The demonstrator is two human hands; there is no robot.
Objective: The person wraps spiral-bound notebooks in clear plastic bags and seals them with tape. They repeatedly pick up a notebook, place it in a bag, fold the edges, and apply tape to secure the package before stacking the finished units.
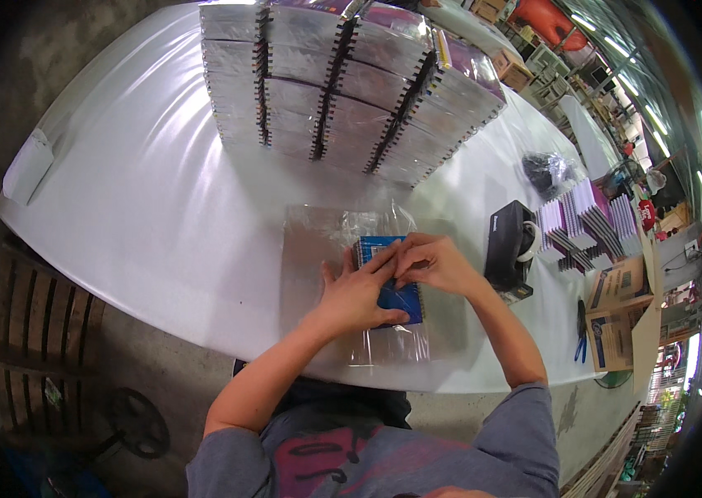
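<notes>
A blue spiral-bound notebook [407,305] lies in front of me on clear plastic film [367,353], which spreads past its near and far edges. A grey flat sheet [305,249] is under the film. My left hand [357,300] rests flat across the notebook, fingers spread, holding nothing. From the right, my right hand [438,264] reaches over the notebook's upper part, with thumb and fingers pinched together near my left fingertips. What sits in that pinch is too small to make out.
Tall stacks of film-wrapped spiral notebooks [326,91] stand at the far side. To the right are a black tape dispenser [507,245], piled purple-and-white notebooks [587,224], crumpled plastic [552,173], blue-handled pliers [581,347] and an open cardboard box [616,328]. A wooden pallet [44,324] is at lower left.
</notes>
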